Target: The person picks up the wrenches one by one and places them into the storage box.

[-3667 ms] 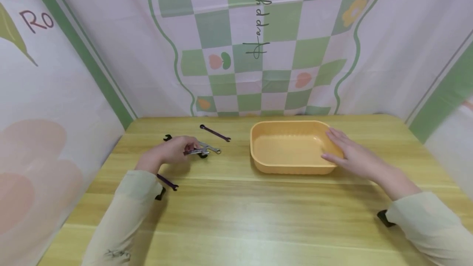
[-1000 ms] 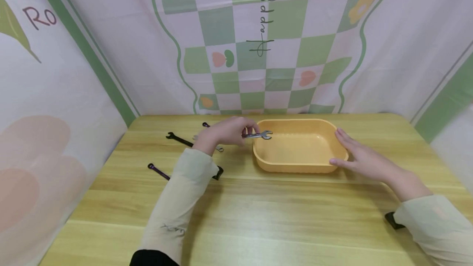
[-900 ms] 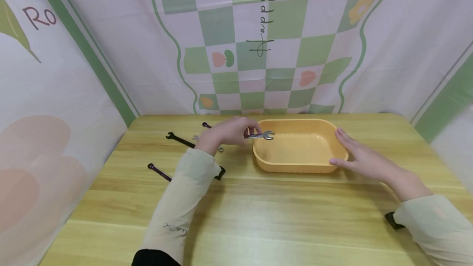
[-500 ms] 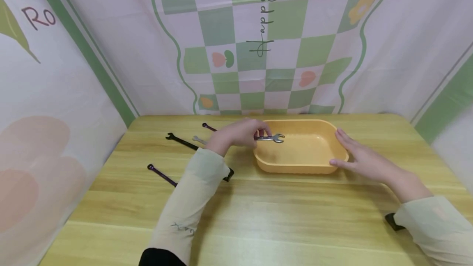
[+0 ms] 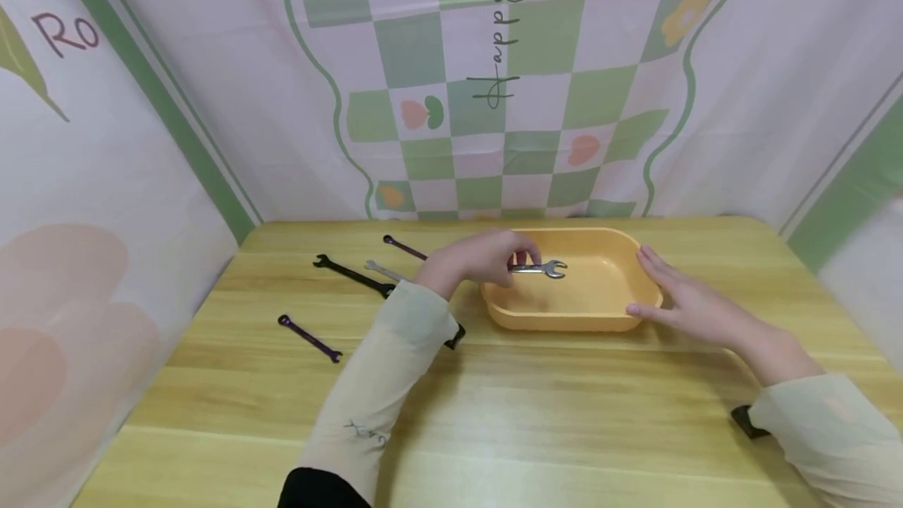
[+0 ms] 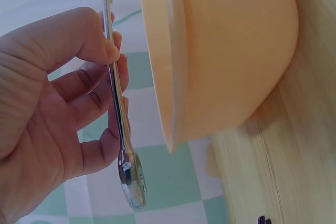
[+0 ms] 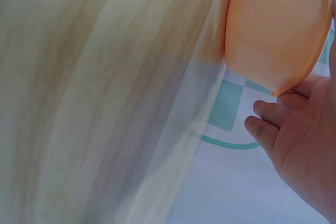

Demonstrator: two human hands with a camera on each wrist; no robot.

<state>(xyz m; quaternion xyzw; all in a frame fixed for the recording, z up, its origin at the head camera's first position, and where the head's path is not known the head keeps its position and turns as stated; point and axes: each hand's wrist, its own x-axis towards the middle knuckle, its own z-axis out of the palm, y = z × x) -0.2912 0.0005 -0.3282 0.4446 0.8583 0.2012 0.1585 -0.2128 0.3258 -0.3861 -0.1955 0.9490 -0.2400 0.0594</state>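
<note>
Pinched in left hand [image 5: 487, 259]: shiny silver metal wrench [image 5: 542, 269]. Below grip: yellow rounded-rectangular plastic basin [image 5: 571, 322], touched at far end by right hand [image 5: 687, 304], fingers loosely extended.

Okay, the held wrench [image 6: 119, 116] is looking like polished metal, super glossy, and it's throwing bright streaks down the shaft. The yellow tub [image 5: 564, 322] is reading as smooth plastic with a soft sheen. The purple wrench [image 5: 309, 338] is showing slightly shiny metal, while the black wrench [image 5: 353, 273] is coming across more matt. The tabletop [image 5: 536, 414] is showing smooth wood grain and catching some pale glare. The backdrop [image 5: 480, 112] is looking like matt printed cloth, faintly creased.
</note>
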